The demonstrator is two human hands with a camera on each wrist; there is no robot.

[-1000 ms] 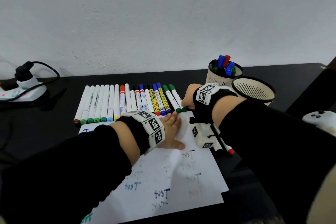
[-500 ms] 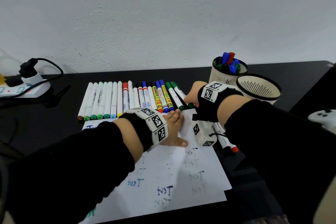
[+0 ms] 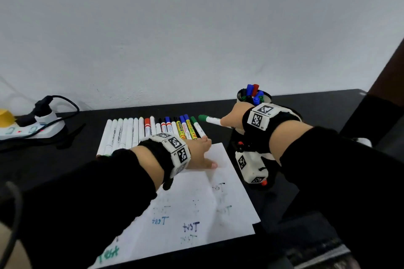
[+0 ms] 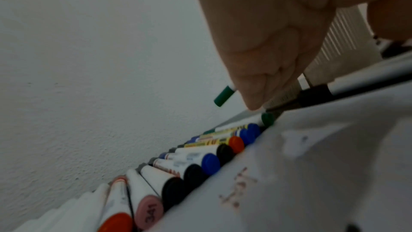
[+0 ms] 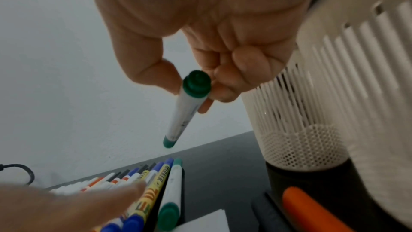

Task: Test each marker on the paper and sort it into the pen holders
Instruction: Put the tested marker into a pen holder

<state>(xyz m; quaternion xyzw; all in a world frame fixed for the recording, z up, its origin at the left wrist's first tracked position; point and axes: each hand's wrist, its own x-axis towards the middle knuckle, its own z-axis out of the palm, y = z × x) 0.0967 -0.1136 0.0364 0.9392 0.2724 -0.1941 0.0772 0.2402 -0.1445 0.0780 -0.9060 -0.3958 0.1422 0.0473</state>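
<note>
A green-capped marker (image 3: 208, 119) has been lifted off the right end of the marker row (image 3: 150, 132) since a second ago; it is now pinched, cap on, by the right hand (image 3: 231, 119), at about one o'clock from the paper (image 3: 203, 199). The paper is pressed by the flat left hand (image 3: 200, 154). Uncapping and testing are judged next; the pen holder (image 3: 254, 97) waits at two o'clock.

This looks like a plain desk corner in an office or study room. A black table (image 3: 306, 105) stands pushed against a bare, lightly textured white wall (image 3: 196, 28). At the far left a white power strip (image 3: 28, 130) lies on it with a black plug and cable in it. Markers in a row (image 3: 148, 131), scribbled paper (image 3: 196, 203) and slatted pen holders (image 5: 323, 85) fit desk work.
</note>
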